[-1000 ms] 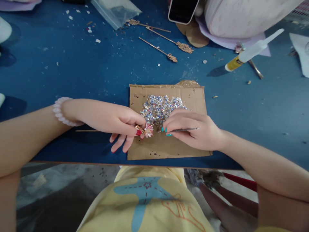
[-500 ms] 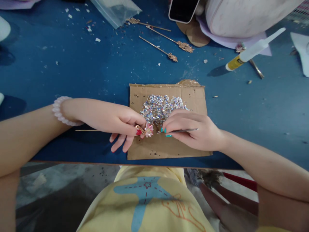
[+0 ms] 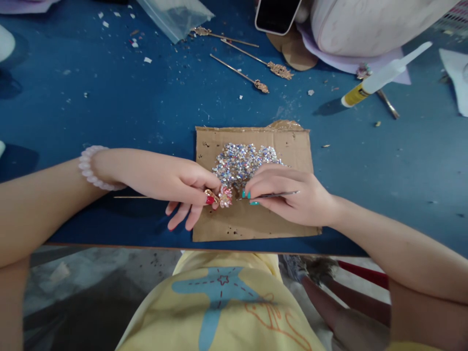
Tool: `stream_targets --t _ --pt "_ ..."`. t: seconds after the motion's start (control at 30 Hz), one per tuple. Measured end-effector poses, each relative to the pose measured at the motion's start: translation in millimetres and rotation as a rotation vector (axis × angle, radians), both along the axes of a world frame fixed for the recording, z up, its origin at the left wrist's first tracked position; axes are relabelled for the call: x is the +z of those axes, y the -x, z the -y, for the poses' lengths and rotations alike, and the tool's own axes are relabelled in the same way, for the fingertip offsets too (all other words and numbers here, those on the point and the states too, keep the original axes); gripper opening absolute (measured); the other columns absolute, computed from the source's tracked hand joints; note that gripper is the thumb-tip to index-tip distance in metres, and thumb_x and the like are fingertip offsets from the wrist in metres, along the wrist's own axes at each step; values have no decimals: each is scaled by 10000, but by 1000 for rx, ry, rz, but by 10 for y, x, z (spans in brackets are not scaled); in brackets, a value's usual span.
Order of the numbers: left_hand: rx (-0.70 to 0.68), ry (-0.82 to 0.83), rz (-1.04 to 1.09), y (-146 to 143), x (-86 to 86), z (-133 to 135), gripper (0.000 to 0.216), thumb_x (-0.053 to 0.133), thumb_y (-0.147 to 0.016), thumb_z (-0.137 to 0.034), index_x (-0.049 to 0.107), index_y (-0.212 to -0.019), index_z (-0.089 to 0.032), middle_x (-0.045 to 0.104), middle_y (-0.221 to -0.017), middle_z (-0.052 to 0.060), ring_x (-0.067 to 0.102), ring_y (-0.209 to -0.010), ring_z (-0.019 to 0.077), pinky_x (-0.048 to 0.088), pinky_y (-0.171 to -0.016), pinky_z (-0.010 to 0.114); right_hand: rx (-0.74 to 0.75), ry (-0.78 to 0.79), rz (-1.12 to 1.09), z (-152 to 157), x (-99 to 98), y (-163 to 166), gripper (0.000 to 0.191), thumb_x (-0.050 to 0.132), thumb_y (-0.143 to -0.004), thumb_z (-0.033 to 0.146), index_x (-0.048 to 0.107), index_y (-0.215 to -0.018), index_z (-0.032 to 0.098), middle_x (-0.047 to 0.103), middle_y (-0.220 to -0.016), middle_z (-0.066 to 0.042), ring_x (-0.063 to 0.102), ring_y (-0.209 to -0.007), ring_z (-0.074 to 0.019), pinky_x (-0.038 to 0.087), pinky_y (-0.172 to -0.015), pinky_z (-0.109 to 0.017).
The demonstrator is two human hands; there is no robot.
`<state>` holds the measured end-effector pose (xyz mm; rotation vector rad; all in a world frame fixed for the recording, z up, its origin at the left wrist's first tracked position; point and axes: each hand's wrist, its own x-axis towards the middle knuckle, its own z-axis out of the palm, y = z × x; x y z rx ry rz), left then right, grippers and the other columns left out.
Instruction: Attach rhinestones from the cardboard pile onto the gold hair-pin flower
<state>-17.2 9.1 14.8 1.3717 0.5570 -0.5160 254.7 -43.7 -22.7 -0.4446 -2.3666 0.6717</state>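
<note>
My left hand [image 3: 171, 181] pinches a gold hairpin [image 3: 225, 197] by its ornate end, thumb against fingers; the other fingers hang loose. Pink stones form a flower on the hairpin's head, and its thin stick runs left beneath my wrist. In my right hand [image 3: 298, 197] is a slim metal pair of tweezers [image 3: 280, 195], its tip pointing left, close to the flower. Whether a stone sits in the tip is too small to tell. Both hands are over a cardboard sheet [image 3: 263, 228]. Behind them, a pile of glittering rhinestones [image 3: 239, 161] lies on it, partly covered by my right hand.
Gold hairpins [image 3: 280, 70] lie farther back, near a clear plastic bag [image 3: 175, 19]. A phone [image 3: 277, 17] and a pale bag [image 3: 369, 24] stand at the back. To the right is a glue bottle [image 3: 369, 83] beside another decorated hairpin [image 3: 387, 105]. The table's edge is close to my body.
My right hand and the tweezers have shifted very slightly up and left. The left hand and hairpin stay nearly still.
</note>
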Motion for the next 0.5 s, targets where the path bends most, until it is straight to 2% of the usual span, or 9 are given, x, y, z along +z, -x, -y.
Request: stream_targets --t 0.37,0.5 --pt "8 7 -8 -4 -19 4 79 552 -1020 -254 545 -941 -252 827 -839 9 764 -617 161 555 -542 215 3 15 -12 -13 -8 -3 128 582 -1042 58 629 -998 168 770 -909 -74 718 -868 -150 631 -819 -326" --pt "6 2 0 2 -19 9 126 530 -1039 -253 523 -914 -254 823 -830 1 761 -610 150 560 -545 206 2 24 -4 -10 -8 -9 129 575 -1053 68 625 -1005 177 765 -913 -63 713 -871 -141 630 -816 -325"
